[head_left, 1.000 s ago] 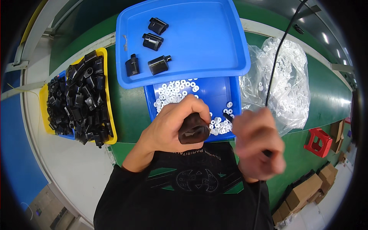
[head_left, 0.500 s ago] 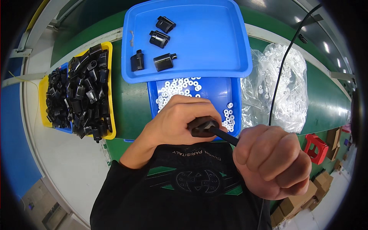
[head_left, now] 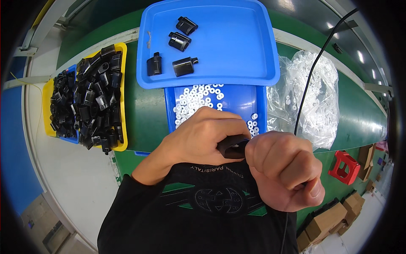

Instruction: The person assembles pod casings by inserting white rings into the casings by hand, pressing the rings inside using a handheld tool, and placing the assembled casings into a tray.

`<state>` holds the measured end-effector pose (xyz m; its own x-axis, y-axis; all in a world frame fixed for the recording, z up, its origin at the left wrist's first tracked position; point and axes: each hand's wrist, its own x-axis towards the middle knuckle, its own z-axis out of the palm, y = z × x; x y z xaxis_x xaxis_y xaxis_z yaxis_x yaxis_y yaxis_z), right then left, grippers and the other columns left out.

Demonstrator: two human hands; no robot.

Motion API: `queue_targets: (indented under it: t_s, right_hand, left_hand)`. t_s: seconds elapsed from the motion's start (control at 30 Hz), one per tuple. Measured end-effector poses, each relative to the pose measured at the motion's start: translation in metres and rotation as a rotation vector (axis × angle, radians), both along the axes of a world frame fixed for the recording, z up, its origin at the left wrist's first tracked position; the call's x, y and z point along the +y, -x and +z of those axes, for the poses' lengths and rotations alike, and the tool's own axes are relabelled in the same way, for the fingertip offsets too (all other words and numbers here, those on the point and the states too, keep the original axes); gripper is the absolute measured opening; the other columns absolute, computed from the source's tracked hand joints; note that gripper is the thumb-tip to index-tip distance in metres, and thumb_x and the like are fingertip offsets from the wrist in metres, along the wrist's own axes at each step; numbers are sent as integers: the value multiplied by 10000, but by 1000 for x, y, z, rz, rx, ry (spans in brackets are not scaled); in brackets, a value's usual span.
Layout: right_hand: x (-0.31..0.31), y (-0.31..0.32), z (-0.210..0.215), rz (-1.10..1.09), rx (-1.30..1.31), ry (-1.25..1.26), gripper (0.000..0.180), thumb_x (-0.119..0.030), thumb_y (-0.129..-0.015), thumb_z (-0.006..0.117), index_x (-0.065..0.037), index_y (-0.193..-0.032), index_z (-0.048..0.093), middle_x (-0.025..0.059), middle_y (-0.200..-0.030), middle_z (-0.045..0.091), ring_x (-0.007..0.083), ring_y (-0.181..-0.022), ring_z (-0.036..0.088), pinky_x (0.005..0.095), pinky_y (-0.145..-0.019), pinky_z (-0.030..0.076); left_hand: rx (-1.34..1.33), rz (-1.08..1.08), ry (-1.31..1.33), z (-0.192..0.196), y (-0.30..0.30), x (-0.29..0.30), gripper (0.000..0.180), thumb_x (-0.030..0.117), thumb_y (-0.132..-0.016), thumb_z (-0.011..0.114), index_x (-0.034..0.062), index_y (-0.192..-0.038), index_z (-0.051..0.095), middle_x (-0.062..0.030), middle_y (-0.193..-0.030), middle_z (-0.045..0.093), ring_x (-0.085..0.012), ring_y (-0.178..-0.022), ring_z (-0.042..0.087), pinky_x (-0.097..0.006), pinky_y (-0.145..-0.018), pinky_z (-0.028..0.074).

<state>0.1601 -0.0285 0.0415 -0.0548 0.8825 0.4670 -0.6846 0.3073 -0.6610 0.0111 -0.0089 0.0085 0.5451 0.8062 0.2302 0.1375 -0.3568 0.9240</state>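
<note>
My left hand (head_left: pixel 198 135) is closed around a black hollow plastic part (head_left: pixel 228 149), with its open end turned toward my right hand. My right hand (head_left: pixel 283 167) is a fist pressed close to that part. It grips a dark rod-shaped tool, now almost wholly hidden by the fist and the part. Both hands are raised in front of my chest, over the near edge of a dark blue tray (head_left: pixel 262 106). Small white rings (head_left: pixel 192 99) lie in that tray.
Several black parts (head_left: pixel 184 67) lie in a light blue tray (head_left: pixel 237 38) set across the dark blue one. At left, yellow bins (head_left: pixel 123 84) hold heaped black parts. A clear bag (head_left: pixel 313 97) of white pieces lies right, crossed by a black cable (head_left: pixel 308 86). A red stool (head_left: pixel 347 168) stands beyond.
My right fist has moved left and slightly up, up against the black part. The tool's shaft, visible between the hands before, is now hidden. My left hand has shifted slightly right.
</note>
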Motion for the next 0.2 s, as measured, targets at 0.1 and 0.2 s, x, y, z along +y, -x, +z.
queue_targets:
  t_s: [0.1, 0.2]
  right_hand:
    - [5, 1, -8, 9, 10, -99, 459, -312, -925, 357, -38, -556, 372, 94, -529, 408, 172, -410, 328, 317, -367, 240]
    - [10, 2, -21, 13, 109, -158, 470, -339, -913, 358, -36, -554, 377, 89, -512, 398, 169, -393, 311, 320, -359, 233]
  left_hand:
    - [77, 9, -48, 4, 1, 0, 273, 141, -643, 794, 22, -824, 628, -116, -715, 602, -326, -629, 606, -354, -549, 485]
    - [116, 51, -107, 4, -4, 1, 271, 140, -650, 788, 21, -832, 626, -129, -734, 608, -333, -649, 618, -375, -562, 495]
